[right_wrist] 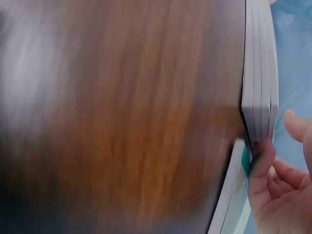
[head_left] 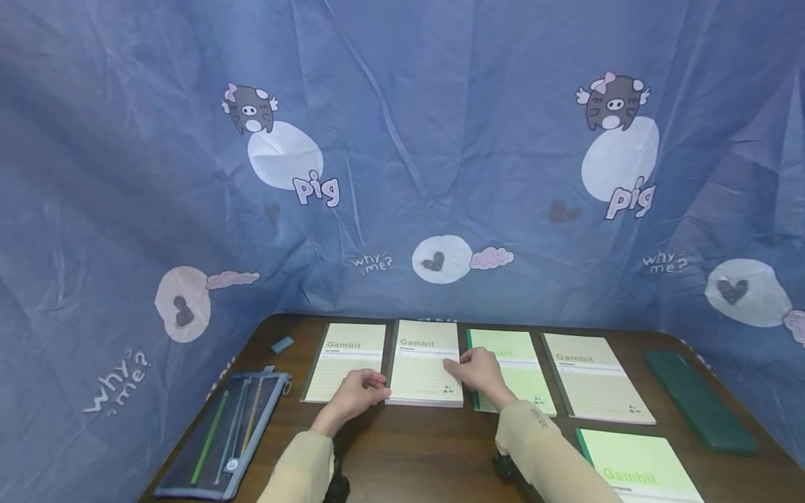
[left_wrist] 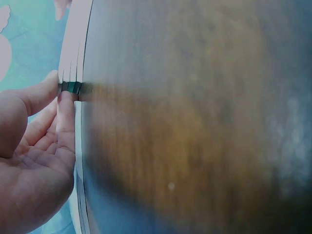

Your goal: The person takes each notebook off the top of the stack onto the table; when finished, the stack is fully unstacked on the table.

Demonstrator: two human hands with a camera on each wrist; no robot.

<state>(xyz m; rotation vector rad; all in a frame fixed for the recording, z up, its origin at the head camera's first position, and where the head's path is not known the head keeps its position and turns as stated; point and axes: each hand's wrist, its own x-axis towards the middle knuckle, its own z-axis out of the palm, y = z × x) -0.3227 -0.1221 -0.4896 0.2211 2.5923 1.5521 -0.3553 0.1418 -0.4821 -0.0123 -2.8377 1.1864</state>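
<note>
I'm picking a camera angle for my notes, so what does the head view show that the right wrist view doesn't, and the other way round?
Only the head view shows the mesh pencil pouch, the small blue block, the dark green case and the Gambit lettering.

Only the right wrist view clearly shows the separate layers along the edge of the stack of notebooks.

Both show that stack, the right hand at it, the green-spined notebook beside it and the brown table.
</note>
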